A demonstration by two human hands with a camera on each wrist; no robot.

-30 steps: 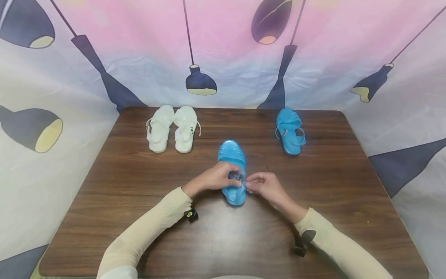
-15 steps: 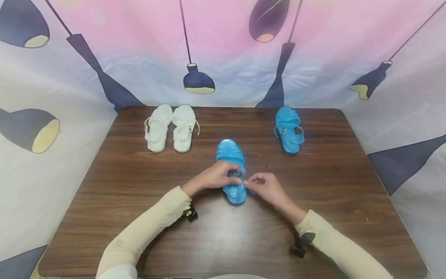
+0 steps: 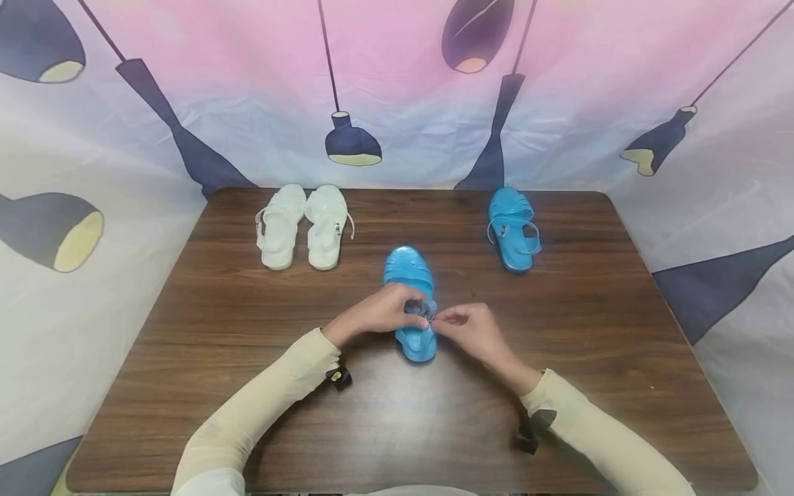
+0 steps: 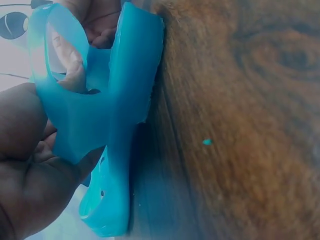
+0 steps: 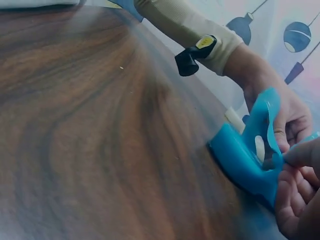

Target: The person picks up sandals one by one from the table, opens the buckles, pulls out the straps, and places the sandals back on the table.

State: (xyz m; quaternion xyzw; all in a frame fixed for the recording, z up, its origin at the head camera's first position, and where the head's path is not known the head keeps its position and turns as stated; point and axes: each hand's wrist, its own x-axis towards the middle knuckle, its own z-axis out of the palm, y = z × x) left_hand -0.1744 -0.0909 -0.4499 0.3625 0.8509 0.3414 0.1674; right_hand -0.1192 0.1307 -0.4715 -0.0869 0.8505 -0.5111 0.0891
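A blue jelly sandal (image 3: pixel 408 265) lies on the table between both hands, toe pointing away from me. My left hand (image 3: pixel 383 311) reaches over its left side, with thumb and fingers pinching the strap near the small metal buckle (image 3: pixel 427 314). From the right, my right hand (image 3: pixel 476 332) pinches the strap end between thumb and forefinger, close to the left thumb. In the left wrist view, the sandal's heel strap (image 4: pixel 42 50) stands up as a loop. The right wrist view has the right fingertips (image 5: pixel 300 152) at the strap; most of the buckle is hidden there.
A second blue sandal (image 3: pixel 513 238) sits at the back right of the wooden table (image 3: pixel 248 413). Two white sandals (image 3: pixel 279 231) stand side by side at the back left. A printed curtain (image 3: pixel 409 89) hangs behind the table.
My right hand has moved slightly left, bringing its fingertips onto the strap beside the left thumb. The left hand keeps its hold on the sandal, and the other sandals stay put.
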